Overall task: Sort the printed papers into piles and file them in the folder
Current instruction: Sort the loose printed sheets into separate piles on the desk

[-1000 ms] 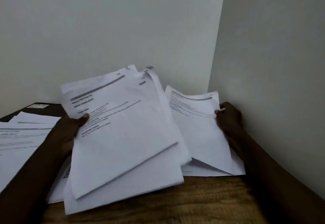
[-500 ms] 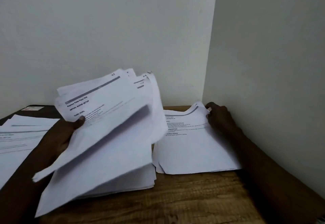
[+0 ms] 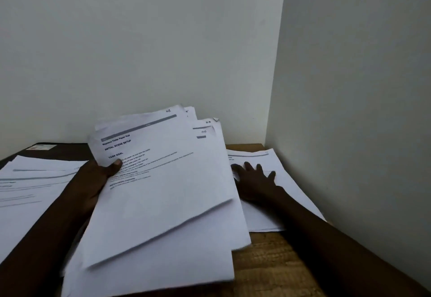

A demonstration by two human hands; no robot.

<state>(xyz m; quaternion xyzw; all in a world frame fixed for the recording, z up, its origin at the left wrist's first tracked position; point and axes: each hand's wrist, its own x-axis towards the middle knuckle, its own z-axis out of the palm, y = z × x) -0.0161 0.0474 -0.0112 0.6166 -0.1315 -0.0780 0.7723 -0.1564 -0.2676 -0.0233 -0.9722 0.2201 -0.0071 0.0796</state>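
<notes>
fanning out above the bench [image 3: 268, 271], the sheaf of printed papers [image 3: 163, 191] is held in the left hand [image 3: 93, 180], thumb clamped on the top sheet's left edge. just beside it, toward the corner wall, the right hand [image 3: 255, 182] lies flat with fingers spread on the right pile [image 3: 286, 194], gripping nothing. another pile [image 3: 30, 187] lies at the far left, over a dark folder [image 3: 60, 148], if that is what it is. sorting looks mid-way. next, probably, the right hand must pinch one sheet off the sheaf without dragging its neighbours.
</notes>
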